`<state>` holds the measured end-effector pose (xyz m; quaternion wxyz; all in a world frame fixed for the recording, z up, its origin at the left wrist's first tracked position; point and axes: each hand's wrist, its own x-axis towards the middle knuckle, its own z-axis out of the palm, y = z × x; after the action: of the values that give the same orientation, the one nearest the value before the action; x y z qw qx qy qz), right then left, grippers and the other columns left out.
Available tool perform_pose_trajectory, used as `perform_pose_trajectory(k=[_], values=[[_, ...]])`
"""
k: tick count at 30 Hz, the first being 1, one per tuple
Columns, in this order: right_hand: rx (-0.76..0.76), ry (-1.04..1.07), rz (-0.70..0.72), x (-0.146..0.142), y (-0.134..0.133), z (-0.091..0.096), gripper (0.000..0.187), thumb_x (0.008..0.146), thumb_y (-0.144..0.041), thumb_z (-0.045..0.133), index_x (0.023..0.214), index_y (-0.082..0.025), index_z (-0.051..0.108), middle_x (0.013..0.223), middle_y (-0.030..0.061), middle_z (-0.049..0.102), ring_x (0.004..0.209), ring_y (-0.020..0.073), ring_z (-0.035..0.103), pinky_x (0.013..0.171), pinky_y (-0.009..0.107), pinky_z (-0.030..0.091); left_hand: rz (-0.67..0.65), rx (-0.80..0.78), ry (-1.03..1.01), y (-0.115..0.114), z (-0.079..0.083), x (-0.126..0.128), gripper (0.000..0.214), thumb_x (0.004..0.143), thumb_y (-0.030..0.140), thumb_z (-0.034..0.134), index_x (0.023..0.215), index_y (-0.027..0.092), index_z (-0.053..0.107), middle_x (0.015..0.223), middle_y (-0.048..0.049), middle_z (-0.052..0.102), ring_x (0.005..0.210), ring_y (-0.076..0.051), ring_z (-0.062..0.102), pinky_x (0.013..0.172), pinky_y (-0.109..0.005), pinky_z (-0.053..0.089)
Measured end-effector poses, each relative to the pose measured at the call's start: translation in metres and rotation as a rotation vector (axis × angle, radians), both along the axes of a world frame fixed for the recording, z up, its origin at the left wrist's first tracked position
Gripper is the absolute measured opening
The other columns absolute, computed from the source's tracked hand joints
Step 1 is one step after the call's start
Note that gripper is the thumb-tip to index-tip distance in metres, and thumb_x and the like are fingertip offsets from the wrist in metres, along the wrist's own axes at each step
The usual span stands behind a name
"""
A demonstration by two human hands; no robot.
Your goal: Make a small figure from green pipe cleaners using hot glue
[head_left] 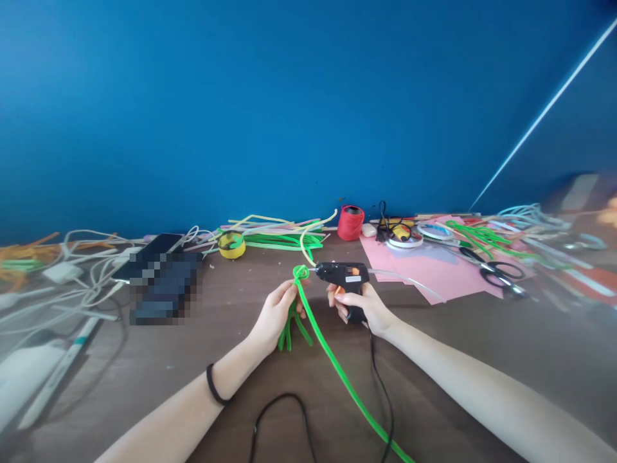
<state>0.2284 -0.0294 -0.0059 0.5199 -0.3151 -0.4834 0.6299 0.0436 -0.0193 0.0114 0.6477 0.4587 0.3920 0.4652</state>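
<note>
My left hand (276,315) is closed around a bundle of bright green pipe cleaners (322,337), with a small green loop (301,272) sticking up above the fingers. One long green strand runs from the bundle toward the bottom edge. My right hand (359,303) grips a black hot glue gun (343,274) by its handle. The gun's nozzle points left and almost touches the green loop. A clear glue stick (409,280) juts out of the gun's back, and its black cord (380,386) trails down toward me.
On the brown table (144,360) lie a dark phone (154,254), white cables (81,283), a yellow tape roll (232,245), green and pale pipe cleaners (279,235), a red thread spool (350,222), pink paper (424,267) and black scissors (496,273). A blue wall (289,96) stands behind.
</note>
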Motion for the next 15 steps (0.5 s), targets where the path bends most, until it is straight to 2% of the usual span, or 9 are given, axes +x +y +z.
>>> perform_pose_trajectory(k=[4,9,15], values=[[0.062,-0.051,-0.059,-0.004,-0.007,0.0,0.014,0.074,-0.026,0.061,0.079,-0.013,0.057,0.063,0.0028,0.062,0.046,0.0089,0.047,0.043,0.024,0.043,-0.022,-0.015,-0.025,0.003,-0.001,-0.002,0.022,0.076,0.037,0.059,0.082,0.015,0.061,0.064,0.0017,0.055,0.053,-0.008,0.051,0.054,-0.021,0.043],[0.084,-0.236,-0.092,-0.014,-0.018,0.001,0.017,0.077,-0.03,0.058,0.076,-0.014,0.055,0.069,0.003,0.063,0.05,0.0094,0.052,0.046,0.023,0.045,-0.094,-0.009,-0.114,0.004,-0.008,0.0,0.022,0.078,0.038,0.057,0.074,0.016,0.053,0.049,0.0019,0.054,0.043,-0.008,0.046,0.045,-0.02,0.036],[0.062,-0.331,-0.107,-0.017,-0.019,0.001,0.018,0.076,-0.032,0.057,0.077,-0.014,0.056,0.07,0.0022,0.061,0.051,0.0097,0.052,0.044,0.022,0.044,-0.087,0.016,-0.14,0.0,-0.009,0.003,0.025,0.078,0.04,0.055,0.073,0.018,0.048,0.042,0.0038,0.05,0.038,-0.007,0.039,0.041,-0.019,0.029]])
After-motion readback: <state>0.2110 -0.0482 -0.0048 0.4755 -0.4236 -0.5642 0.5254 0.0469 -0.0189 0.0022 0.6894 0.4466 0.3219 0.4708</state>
